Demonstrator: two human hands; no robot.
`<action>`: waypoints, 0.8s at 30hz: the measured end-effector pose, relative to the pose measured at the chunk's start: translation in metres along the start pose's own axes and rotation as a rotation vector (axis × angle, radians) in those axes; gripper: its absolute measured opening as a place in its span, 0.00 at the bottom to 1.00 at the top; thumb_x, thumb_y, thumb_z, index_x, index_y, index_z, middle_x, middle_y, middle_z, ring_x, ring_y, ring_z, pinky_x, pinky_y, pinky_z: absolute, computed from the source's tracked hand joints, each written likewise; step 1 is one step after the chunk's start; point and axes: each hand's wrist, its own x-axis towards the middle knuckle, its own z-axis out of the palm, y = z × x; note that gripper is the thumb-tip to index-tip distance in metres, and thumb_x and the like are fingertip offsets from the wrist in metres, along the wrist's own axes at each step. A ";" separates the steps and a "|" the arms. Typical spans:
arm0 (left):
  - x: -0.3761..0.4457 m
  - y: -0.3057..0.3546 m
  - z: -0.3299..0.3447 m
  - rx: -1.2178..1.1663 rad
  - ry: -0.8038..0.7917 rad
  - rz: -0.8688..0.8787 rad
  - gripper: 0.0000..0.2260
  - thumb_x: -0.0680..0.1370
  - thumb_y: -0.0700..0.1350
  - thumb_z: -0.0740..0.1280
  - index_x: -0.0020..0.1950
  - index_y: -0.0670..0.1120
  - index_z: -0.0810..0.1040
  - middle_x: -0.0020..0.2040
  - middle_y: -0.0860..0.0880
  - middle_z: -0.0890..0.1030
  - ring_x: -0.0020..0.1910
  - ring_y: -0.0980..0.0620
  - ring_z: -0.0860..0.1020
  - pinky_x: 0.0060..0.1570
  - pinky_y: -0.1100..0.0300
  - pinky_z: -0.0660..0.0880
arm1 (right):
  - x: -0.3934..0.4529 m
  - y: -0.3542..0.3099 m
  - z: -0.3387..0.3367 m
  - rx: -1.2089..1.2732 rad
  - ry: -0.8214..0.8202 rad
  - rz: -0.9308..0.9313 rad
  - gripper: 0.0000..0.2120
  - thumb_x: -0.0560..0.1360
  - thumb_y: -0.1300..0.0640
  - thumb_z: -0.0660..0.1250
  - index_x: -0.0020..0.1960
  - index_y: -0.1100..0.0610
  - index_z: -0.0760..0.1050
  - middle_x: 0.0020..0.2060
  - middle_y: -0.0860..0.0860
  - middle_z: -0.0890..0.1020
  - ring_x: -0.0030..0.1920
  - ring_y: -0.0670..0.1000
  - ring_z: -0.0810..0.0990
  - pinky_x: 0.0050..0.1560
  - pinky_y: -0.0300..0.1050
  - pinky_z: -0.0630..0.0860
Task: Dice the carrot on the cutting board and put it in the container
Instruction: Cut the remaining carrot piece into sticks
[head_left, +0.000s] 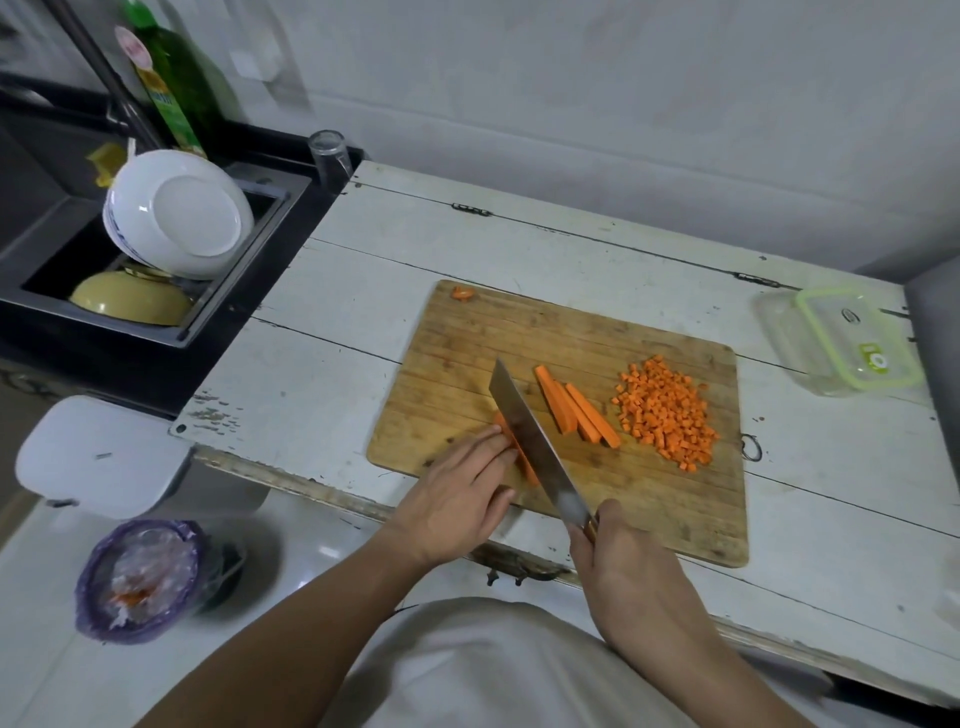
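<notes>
Carrot piece (511, 447) under our knife (530, 441) on the cutting board (649, 499).
Left hand (457, 499) fingers press together on it; right hand (618, 561) grips the handle (dice pile (665, 410) at three o'clock).

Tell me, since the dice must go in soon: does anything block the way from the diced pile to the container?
Nothing lies on the table between the diced carrot and the container, but the container's lid is on.
</notes>
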 end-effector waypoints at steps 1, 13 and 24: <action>0.000 0.001 0.000 0.002 -0.010 -0.004 0.21 0.84 0.52 0.60 0.73 0.42 0.74 0.73 0.46 0.74 0.78 0.49 0.64 0.77 0.51 0.62 | 0.000 -0.001 0.000 -0.010 -0.003 0.003 0.13 0.84 0.44 0.54 0.47 0.52 0.63 0.35 0.48 0.76 0.35 0.55 0.75 0.34 0.51 0.68; 0.001 0.004 -0.002 0.077 -0.027 -0.001 0.21 0.83 0.53 0.60 0.73 0.45 0.74 0.73 0.46 0.74 0.76 0.48 0.66 0.77 0.54 0.55 | -0.007 -0.009 -0.004 -0.007 -0.065 0.074 0.10 0.84 0.44 0.53 0.51 0.51 0.62 0.40 0.48 0.77 0.44 0.57 0.80 0.44 0.54 0.76; 0.002 -0.003 0.001 0.031 -0.047 0.014 0.20 0.82 0.53 0.62 0.71 0.45 0.77 0.72 0.46 0.75 0.76 0.47 0.67 0.75 0.52 0.62 | 0.024 -0.018 0.008 -0.077 -0.062 0.115 0.11 0.85 0.47 0.55 0.49 0.53 0.63 0.41 0.51 0.78 0.44 0.57 0.81 0.37 0.49 0.70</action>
